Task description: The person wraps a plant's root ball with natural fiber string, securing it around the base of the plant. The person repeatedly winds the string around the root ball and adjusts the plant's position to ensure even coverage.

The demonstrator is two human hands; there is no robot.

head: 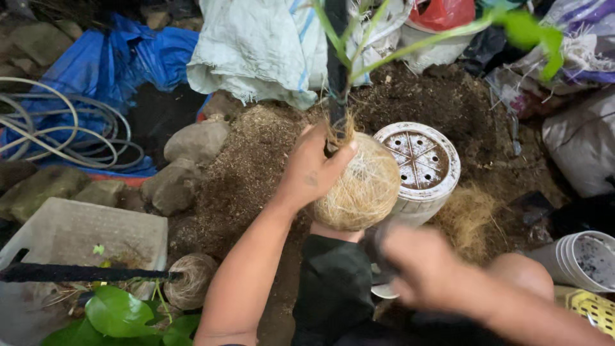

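My left hand (314, 168) grips a round ball of pale coconut fibre (363, 189) wrapped around a plant's roots. The plant's dark stem (336, 64) rises from the ball, with green leaves (528, 29) spreading to the upper right. My right hand (419, 263) is blurred in the lower middle, just below the ball, fingers curled; I cannot tell whether it holds anything. An upturned white plastic pot (419, 160) with holes in its base sits right behind the ball on a heap of soil (256, 160).
A ball of twine (191, 279) lies at lower left beside a white crate (77, 234) and a leafy plant (118, 314). Stones (192, 144), coiled hose (57, 131), a blue tarp (138, 54), sacks (256, 45), loose fibre (467, 214) and stacked white pots (586, 259) surround the soil.
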